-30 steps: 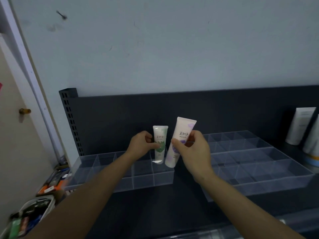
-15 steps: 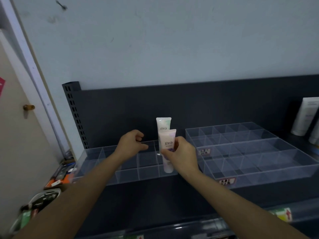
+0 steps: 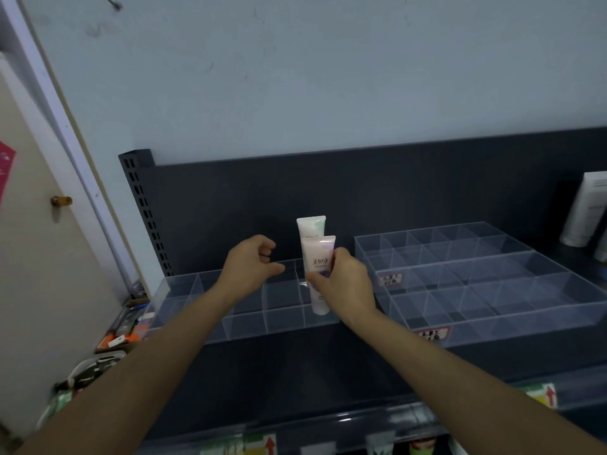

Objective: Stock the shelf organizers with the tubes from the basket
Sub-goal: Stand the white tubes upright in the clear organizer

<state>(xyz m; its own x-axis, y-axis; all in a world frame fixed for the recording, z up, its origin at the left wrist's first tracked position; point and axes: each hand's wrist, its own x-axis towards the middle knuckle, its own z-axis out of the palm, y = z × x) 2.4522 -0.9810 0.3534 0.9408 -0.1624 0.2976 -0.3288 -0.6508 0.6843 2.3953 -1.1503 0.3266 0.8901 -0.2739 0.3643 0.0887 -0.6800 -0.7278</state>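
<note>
At the far left I see a pale door with a brass knob (image 3: pixel 61 201) and a pink sticker (image 3: pixel 6 169) at the edge of the view. Low on the left, beside my left forearm, is the basket (image 3: pixel 98 361); its content is blurred, and I only make out some green packages.

On the dark shelf (image 3: pixel 295 362) stands the left organizer (image 3: pixel 184 290), a clear tray with several compartments. My left grip (image 3: pixel 251 267) hovers above its middle part. The fingers are loosely curled and it holds nothing.

Just to the right, the green tube (image 3: pixel 311 226) stands upright at the right end of this organizer, in the back. The purple tube (image 3: pixel 318 254) stands directly in front of it, cap down, and covers its lower part. I cannot tell if the purple tube is in the middle row or the front row.

My right grip (image 3: pixel 341 287) is clenched around the lower half of the purple tube, with the thumb on its front side.

Further right is the right organizer (image 3: pixel 492 290), near the first one but apart from it, with small labels on its front walls. At the far right edge white tubes (image 3: pixel 588 208) stand against the back panel of the shelf.
</note>
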